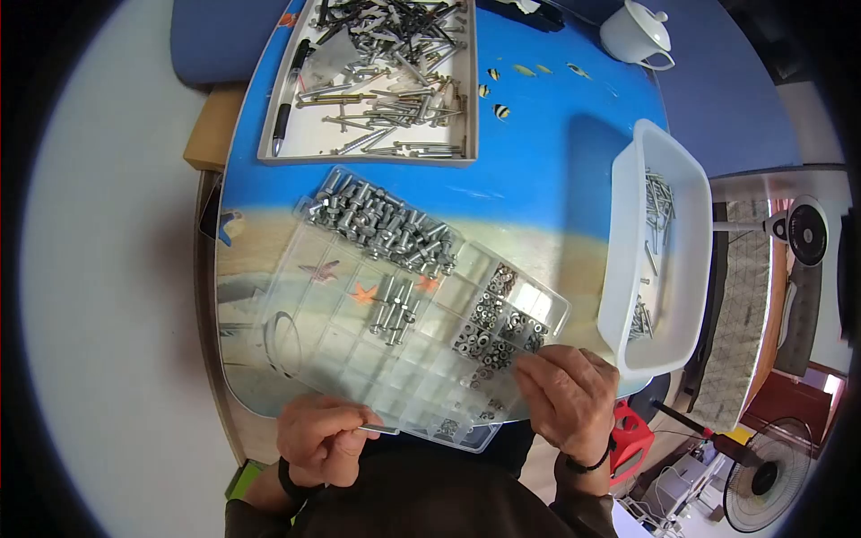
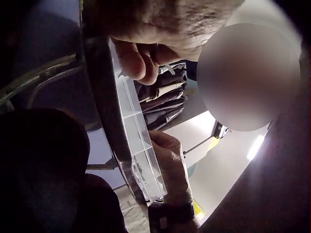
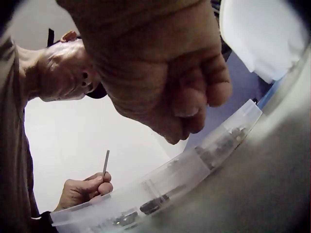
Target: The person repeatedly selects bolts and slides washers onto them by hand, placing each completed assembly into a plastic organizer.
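Observation:
My left hand (image 1: 323, 439), at the near edge of the table, pinches a thin metal rod (image 1: 380, 429) between thumb and fingers. In the right wrist view that rod (image 3: 106, 162) points upward. Over the right side of a clear compartment box (image 1: 336, 359), my right hand (image 1: 569, 399) has its fingers bent down close to small nuts (image 1: 484, 314). Its fingertips hide what may be between them, so I cannot tell whether it holds anything. A heap of hex bolts (image 1: 386, 224) fills the far side of the box, and several more bolts (image 1: 395, 309) lie together nearer me.
A shallow tray (image 1: 269, 134) of mixed screws, with a black pen (image 1: 282, 121), stands at the far left. To the right is a white plastic bin (image 1: 619, 269) with loose screws inside. A lidded white cup (image 1: 632, 34) sits at the far right corner.

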`<action>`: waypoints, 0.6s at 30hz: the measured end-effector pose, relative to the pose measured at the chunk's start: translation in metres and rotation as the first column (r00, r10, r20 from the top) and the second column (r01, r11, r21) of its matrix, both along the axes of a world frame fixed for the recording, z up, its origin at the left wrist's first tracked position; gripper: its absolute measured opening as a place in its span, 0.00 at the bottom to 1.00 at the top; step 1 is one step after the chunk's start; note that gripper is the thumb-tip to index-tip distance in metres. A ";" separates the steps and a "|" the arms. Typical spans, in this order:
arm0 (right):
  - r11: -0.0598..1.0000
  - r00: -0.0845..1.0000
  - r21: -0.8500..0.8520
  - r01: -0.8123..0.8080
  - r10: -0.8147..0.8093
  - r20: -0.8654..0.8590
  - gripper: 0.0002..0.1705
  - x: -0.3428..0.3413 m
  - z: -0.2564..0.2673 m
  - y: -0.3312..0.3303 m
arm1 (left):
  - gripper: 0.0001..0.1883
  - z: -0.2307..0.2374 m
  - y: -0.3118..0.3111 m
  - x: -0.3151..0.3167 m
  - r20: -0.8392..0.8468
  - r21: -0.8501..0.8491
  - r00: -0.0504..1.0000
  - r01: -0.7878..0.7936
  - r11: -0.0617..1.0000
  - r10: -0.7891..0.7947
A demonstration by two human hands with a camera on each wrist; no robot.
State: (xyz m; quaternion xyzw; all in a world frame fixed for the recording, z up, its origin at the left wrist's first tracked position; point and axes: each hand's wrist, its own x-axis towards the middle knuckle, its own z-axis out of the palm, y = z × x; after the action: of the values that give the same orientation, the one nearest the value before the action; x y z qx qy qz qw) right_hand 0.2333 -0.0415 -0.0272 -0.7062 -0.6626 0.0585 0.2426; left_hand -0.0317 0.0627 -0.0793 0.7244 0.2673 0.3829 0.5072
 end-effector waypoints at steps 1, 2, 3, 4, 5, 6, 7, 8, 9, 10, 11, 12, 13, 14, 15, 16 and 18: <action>1.000 1.000 -0.001 -0.006 0.006 0.001 0.21 0.000 -0.001 0.003 | 0.06 0.003 0.003 -0.001 -0.028 0.007 0.999 0.037 0.999 -0.037; 1.000 0.999 0.005 -0.027 0.027 -0.025 0.21 -0.001 -0.001 0.005 | 0.06 0.004 0.006 -0.002 -0.057 0.011 0.996 0.076 0.997 -0.076; 0.999 0.998 0.011 -0.045 0.045 -0.051 0.21 -0.002 -0.001 0.007 | 0.06 0.003 0.007 -0.001 -0.057 0.007 0.996 0.074 0.997 -0.073; 0.999 0.998 0.006 -0.047 0.047 -0.051 0.21 -0.004 0.000 0.010 | 0.05 0.003 0.007 0.001 -0.030 0.025 0.996 0.090 0.996 -0.089; 0.999 0.998 -0.029 -0.042 0.040 -0.047 0.21 -0.006 0.003 0.016 | 0.04 0.002 0.008 0.002 -0.004 0.046 0.994 0.106 0.993 -0.106; 0.997 0.999 -0.062 -0.037 0.034 -0.042 0.21 -0.008 0.003 0.021 | 0.04 0.001 0.009 0.002 -0.003 0.043 0.995 0.104 0.994 -0.104; 0.997 0.998 -0.063 -0.039 0.036 -0.042 0.21 -0.009 0.003 0.023 | 0.03 0.000 0.010 0.002 0.010 0.058 0.993 0.114 0.992 -0.115; 0.996 0.998 -0.071 -0.055 0.052 -0.043 0.20 -0.009 0.003 0.026 | 0.03 -0.001 0.011 0.002 0.024 0.073 0.992 0.123 0.990 -0.125; 0.994 0.997 -0.080 -0.071 0.067 -0.043 0.20 -0.010 0.003 0.028 | 0.03 -0.002 0.010 0.001 0.027 0.072 0.992 0.119 0.990 -0.122; 0.994 0.997 -0.081 -0.073 0.070 -0.041 0.20 -0.011 0.003 0.031 | 0.03 -0.003 0.009 0.000 0.024 0.084 0.994 0.104 0.991 -0.106; 0.991 0.998 -0.121 -0.061 0.059 -0.019 0.19 -0.012 0.003 0.033 | 0.03 -0.004 0.008 0.000 0.023 0.097 0.996 0.088 0.991 -0.091; 0.986 0.999 -0.160 -0.048 0.050 0.004 0.18 -0.013 0.003 0.035 | 0.03 -0.004 0.008 -0.001 0.027 0.098 0.996 0.085 0.992 -0.088; 0.986 0.999 -0.159 -0.051 0.053 0.008 0.18 -0.013 0.003 0.037 | 0.03 -0.004 0.009 -0.001 0.027 0.107 0.995 0.090 0.990 -0.093; 0.986 0.998 -0.153 -0.059 0.062 0.012 0.17 -0.013 0.002 0.038 | 0.02 -0.004 0.009 -0.002 0.026 0.117 0.995 0.095 0.989 -0.099; 0.987 0.997 -0.146 -0.068 0.071 0.015 0.16 -0.013 0.002 0.039 | 0.02 -0.005 0.009 -0.002 0.030 0.117 0.995 0.092 0.989 -0.096; 0.987 0.997 -0.146 -0.071 0.074 0.019 0.16 -0.016 0.005 0.040 | 0.03 -0.005 0.009 -0.002 0.026 0.120 0.995 0.092 0.989 -0.095; 0.973 0.996 -0.231 0.025 -0.004 0.093 0.09 -0.024 0.014 0.045 | 0.03 -0.005 0.009 -0.002 0.027 0.124 0.995 0.088 0.988 -0.092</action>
State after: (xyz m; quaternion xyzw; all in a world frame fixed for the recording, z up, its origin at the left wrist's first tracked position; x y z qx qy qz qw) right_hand 0.2092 0.0031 -0.0129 -0.7365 -0.6565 0.1008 0.1282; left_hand -0.0339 0.0714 -0.0841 0.7591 0.2017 0.3871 0.4829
